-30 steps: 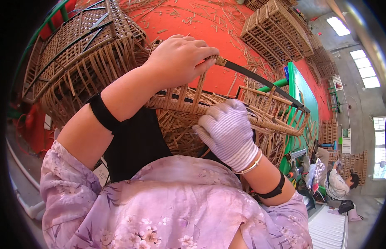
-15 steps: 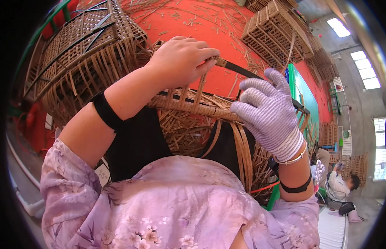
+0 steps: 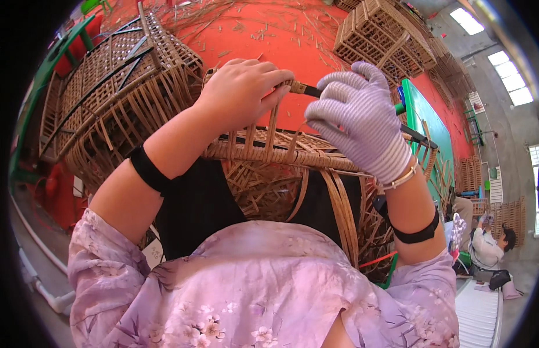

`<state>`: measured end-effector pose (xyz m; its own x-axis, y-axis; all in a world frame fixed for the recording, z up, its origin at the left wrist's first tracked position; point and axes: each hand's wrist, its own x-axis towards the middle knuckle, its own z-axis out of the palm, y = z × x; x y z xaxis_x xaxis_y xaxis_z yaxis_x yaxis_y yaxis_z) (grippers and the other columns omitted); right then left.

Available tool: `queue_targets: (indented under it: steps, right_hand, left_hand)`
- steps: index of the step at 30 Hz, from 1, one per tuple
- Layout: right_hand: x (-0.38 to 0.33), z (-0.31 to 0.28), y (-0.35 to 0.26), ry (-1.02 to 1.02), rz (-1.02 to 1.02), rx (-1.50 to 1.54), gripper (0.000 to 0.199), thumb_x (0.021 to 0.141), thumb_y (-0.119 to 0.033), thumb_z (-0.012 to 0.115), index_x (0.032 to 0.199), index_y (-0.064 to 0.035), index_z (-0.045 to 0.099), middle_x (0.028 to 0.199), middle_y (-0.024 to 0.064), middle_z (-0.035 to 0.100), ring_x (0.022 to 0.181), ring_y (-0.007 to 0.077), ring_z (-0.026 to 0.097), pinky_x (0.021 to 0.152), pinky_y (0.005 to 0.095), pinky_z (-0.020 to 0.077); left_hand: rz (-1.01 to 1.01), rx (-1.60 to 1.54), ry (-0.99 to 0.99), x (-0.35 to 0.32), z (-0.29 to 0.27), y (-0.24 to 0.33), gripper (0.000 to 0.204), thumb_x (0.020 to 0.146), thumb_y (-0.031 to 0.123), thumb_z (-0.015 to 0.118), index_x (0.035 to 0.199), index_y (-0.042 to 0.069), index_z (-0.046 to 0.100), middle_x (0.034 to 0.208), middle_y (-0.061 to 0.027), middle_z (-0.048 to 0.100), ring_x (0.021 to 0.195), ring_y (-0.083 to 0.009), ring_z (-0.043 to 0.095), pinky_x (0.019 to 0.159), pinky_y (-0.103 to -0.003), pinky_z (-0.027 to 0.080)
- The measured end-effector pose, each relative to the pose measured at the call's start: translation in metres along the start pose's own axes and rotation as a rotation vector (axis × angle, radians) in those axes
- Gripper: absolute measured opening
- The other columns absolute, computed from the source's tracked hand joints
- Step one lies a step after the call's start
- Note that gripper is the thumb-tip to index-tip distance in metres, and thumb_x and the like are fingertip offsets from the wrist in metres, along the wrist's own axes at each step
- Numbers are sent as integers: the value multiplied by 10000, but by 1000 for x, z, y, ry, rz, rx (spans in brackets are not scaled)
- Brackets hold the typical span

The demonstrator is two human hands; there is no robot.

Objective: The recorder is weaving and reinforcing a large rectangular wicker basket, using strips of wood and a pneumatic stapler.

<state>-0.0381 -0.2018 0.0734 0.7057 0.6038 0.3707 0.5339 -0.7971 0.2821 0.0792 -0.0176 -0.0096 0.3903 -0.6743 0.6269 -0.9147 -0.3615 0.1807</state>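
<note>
My bare left hand (image 3: 239, 90) is closed over the rim (image 3: 303, 89) of a half-woven brown basket (image 3: 263, 153) in front of my lap. That rim is a dark rod, wrapped with brown strip beside my fingers. Upright strips run down from it to the woven band below. My right hand (image 3: 362, 119), in a striped lilac-and-white knit glove, is just to the right with its fingers curled. A thin brown strip (image 3: 294, 145) rises from the band to its fingertips, which appear closed on it. The glove covers part of the rod.
A large woven basket (image 3: 116, 98) stands at the left, and stacked baskets (image 3: 388, 37) are at the far right. Strip scraps litter the red floor (image 3: 246, 35). Long strips (image 3: 342, 214) lie across my lap. A green board (image 3: 429, 116) is at right; another person (image 3: 487, 246) sits beyond.
My right hand has moved left and up, closer to my left hand. My left hand keeps its hold on the rim and has shifted slightly left. The view has shifted a little.
</note>
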Motion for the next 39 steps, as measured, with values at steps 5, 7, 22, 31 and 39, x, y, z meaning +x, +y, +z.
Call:
queue_targets:
  steps: [5,7,22,31,39]
  right_hand:
    - [4,22,23,133,152,-82,241,776,-277,697,1011,-230,667,994,-3,647,1145,202,553,1061,505,260]
    - [1,24,20,150,208,-142,459,749,-294,734,1184,-220,608,1138,22,615,1213,246,507,1077,513,229]
    - [-63,64,-56,177,482,663,236,737,-221,776,893,-63,697,944,96,666,949,294,616,867,407,455]
    - [-60,82,-68,218,722,743,193,805,-287,688,829,-98,716,836,71,674,778,291,646,709,401,507]
    - [-54,82,-66,289,645,718,155,786,-205,721,806,-51,704,814,104,673,745,304,647,678,391,507]
  left_hand:
    - [-28,-26,-22,-3,-1,3,265,920,256,562,1135,121,637,1020,-83,662,972,-288,624,868,-413,473]
    - [-21,-24,-35,-3,-1,5,272,918,255,563,1145,122,630,1035,-84,661,983,-290,620,877,-417,466]
    - [-61,18,-135,1,-4,4,295,922,247,543,1179,130,627,1064,-99,659,992,-330,610,886,-421,470]
    - [-121,-186,45,5,-9,15,305,907,184,583,1181,51,597,1151,-149,626,1080,-335,583,954,-413,437]
    - [-20,-171,-66,19,-8,30,319,886,161,613,1179,36,604,1145,-150,635,1095,-324,585,949,-393,445]
